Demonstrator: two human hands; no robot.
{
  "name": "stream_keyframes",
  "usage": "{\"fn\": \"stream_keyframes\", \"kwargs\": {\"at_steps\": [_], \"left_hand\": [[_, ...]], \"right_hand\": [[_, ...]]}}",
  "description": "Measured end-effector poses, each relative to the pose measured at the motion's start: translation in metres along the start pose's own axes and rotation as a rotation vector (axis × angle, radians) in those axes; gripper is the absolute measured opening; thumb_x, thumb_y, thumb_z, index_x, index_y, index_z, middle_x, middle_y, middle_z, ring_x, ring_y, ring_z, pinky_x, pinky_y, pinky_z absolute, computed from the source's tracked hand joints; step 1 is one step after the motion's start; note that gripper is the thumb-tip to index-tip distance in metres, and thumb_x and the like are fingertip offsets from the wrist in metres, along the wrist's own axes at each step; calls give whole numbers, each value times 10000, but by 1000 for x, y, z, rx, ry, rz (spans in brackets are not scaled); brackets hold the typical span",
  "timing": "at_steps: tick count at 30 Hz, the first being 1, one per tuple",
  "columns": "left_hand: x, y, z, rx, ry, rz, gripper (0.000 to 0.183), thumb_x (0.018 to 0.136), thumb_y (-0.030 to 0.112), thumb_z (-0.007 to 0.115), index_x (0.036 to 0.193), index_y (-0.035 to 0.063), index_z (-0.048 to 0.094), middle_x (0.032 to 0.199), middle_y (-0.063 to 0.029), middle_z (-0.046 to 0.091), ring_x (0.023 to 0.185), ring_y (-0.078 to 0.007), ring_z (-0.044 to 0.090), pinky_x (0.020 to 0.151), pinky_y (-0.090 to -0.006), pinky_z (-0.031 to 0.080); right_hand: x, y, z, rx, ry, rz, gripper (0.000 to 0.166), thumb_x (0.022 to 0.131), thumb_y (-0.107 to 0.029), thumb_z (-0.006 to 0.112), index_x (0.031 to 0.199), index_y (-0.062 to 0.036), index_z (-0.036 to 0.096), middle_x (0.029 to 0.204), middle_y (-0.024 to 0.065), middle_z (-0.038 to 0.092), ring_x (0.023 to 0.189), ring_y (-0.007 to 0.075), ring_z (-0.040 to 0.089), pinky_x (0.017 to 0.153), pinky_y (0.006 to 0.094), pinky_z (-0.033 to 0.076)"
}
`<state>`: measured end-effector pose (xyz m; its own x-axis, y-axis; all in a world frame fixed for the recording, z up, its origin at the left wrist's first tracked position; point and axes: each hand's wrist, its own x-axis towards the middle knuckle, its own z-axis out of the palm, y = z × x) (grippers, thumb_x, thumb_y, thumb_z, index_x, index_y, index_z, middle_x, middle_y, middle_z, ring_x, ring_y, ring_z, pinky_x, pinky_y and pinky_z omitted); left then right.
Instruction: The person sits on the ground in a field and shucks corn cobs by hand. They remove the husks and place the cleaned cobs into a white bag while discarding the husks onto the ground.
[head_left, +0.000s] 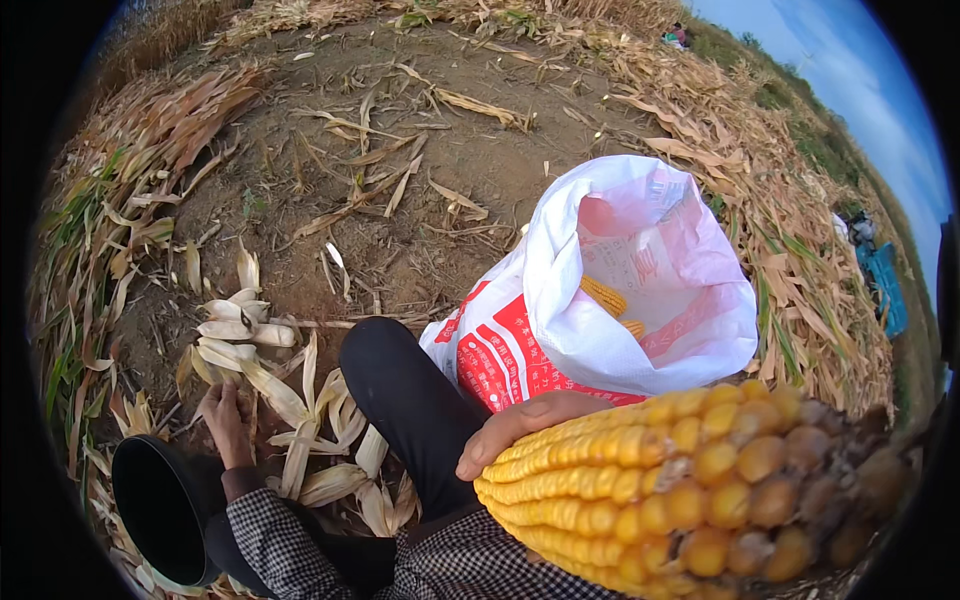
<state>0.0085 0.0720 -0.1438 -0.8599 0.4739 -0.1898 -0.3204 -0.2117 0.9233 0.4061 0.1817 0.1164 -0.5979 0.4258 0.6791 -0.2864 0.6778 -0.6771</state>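
Close to the camera at the lower right, my right hand (525, 427) grips a husked ear of yellow corn (637, 495); its far-right end is brown and moldy-looking. Behind it stands a white woven sack (555, 300) with red print, its mouth wide and more yellow ears (602, 295) inside. At the lower left, my left hand (227, 420) reaches down to pale corn husks (225, 352) on the ground. Its fingertips are at the husks' lower edge, and whether they hold one cannot be told.
A dark boot (161, 510) stands beside my left forearm, and my bent knee (390, 375) lies between the husks and the sack. Cut stalks (795, 277) are heaped right and left. Short stubble and dry leaves (480, 109) litter the soil. A blue crate-like object (885, 289) lies far right.
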Motion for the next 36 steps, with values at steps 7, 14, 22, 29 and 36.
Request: {"fn": "stream_keyframes", "kwargs": {"at_steps": [7, 14, 22, 29, 36], "left_hand": [[-27, 12, -6, 404, -34, -98, 213, 905, 200, 554, 824, 6, 585, 615, 1, 496, 469, -96, 460, 434, -244, 379], [-68, -17, 4, 399, -13, -261, 196, 889, 167, 552, 807, -6, 598, 644, -20, 538, 507, -104, 489, 440, -244, 380], [-95, -68, -12, 504, -86, -399, 185, 902, 143, 538, 861, -18, 619, 642, -35, 566, 503, -122, 541, 423, -260, 410], [-126, -146, -14, 1122, -456, -235, 296, 770, 216, 602, 950, -4, 686, 870, -231, 667, 822, -354, 657, 745, -416, 517], [-132, -109, 7, 1179, -459, -111, 270, 777, 213, 591, 949, 23, 674, 908, -216, 661, 876, -372, 635, 779, -448, 498]], "right_hand": [[9, -19, -124, -731, 567, -108, 757, 736, -38, 767, 1354, 58, 342, 1263, 149, 517, 1138, 265, 535, 959, 387, 456], [-6, -4, -149, -932, 276, 310, 521, 790, -35, 678, 1267, 38, 483, 1159, 147, 579, 1036, 227, 585, 911, 337, 451], [-4, -16, -71, -327, 192, -60, 215, 922, -96, 541, 1065, 59, 578, 746, 147, 607, 650, 201, 591, 694, 385, 506], [3, 29, 53, -213, -213, 158, 112, 823, 48, 620, 933, 60, 641, 700, 128, 666, 603, 174, 653, 563, 262, 515], [-1, 75, 129, -25, -670, 262, 138, 848, 23, 614, 983, 44, 635, 739, 105, 664, 584, 145, 636, 532, 245, 504]]}}
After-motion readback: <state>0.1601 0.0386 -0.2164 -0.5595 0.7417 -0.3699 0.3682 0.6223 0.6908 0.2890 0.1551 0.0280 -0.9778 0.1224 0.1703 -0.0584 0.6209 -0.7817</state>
